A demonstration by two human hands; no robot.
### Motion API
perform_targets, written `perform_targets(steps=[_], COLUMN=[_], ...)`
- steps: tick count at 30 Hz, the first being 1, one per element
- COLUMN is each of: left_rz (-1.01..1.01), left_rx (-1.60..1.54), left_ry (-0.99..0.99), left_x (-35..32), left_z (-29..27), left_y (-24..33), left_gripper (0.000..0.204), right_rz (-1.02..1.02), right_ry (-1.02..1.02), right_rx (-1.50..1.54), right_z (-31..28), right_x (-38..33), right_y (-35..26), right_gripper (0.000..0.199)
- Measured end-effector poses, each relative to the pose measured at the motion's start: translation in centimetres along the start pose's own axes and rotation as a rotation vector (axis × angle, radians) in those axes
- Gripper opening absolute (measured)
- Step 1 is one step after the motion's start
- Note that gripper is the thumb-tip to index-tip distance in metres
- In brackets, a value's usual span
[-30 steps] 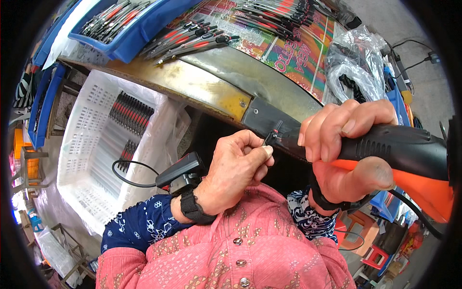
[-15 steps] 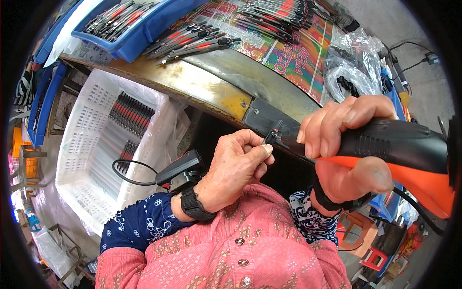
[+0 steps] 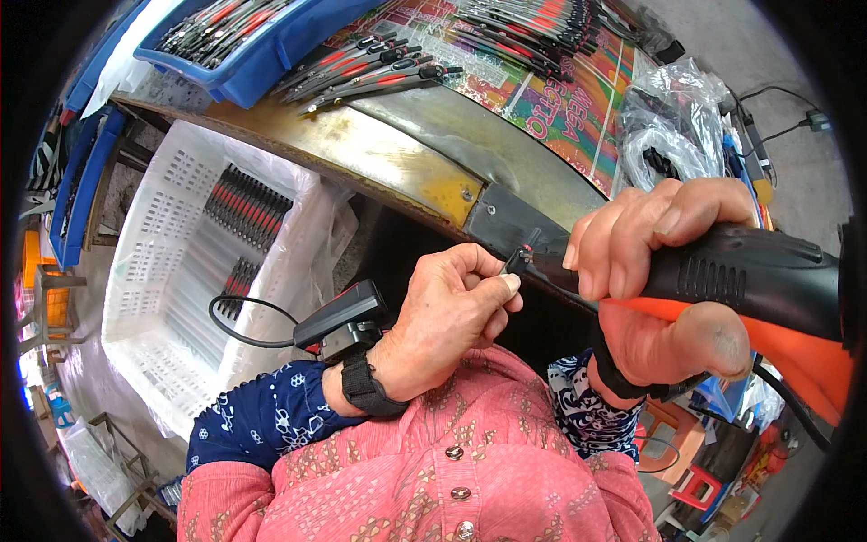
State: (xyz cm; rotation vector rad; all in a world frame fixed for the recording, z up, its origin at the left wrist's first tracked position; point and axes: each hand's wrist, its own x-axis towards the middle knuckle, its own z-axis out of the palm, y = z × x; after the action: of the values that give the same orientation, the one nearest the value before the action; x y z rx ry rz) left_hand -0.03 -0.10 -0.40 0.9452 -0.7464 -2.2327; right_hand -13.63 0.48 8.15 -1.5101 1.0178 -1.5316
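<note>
My left hand [image 3: 452, 303] pinches a small black part [image 3: 517, 262] with a thin pin standing up from it, between thumb and index finger. Opposite it, my right hand [image 3: 623, 239] is wrapped around a black and orange power screwdriver [image 3: 759, 275]. The screwdriver's narrow front end points left and comes up to the small part; whether they touch is hard to tell. Both hands are held near the edge of a worn metal-topped bench [image 3: 397, 163], above my lap. Each wrist wears a black strap, and a black device [image 3: 341, 316] with a looped cable sits by the left one.
Silver, black and red drawing compasses [image 3: 370, 72] lie on the bench, with another pile [image 3: 533, 32] farther back. More fill a blue bin [image 3: 248, 77]. A white perforated crate [image 3: 149, 298] at left holds rows of them. Clear plastic bags [image 3: 673, 117] lie at right.
The view has shifted very slightly. Both hands keep their grips, the small part still pinched close to the screwdriver's front end.
</note>
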Motion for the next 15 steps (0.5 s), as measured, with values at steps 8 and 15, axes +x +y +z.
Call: perform_targets(steps=[8,15], left_rz=[0.08,0.054], left_rx=[0.009,-0.014], left_ry=[0.043,0.077], left_x=[0.0,-0.4], left_z=[0.4,0.6], left_y=[-0.1,0.3], left_gripper=[0.009,0.009], right_rz=[0.038,-0.079], right_ry=[0.046,0.103], right_rx=[-0.086,-0.133], right_z=[1.0,1.4], right_x=[0.8,1.1], right_y=[0.2,1.2], right_gripper=[0.067,0.066])
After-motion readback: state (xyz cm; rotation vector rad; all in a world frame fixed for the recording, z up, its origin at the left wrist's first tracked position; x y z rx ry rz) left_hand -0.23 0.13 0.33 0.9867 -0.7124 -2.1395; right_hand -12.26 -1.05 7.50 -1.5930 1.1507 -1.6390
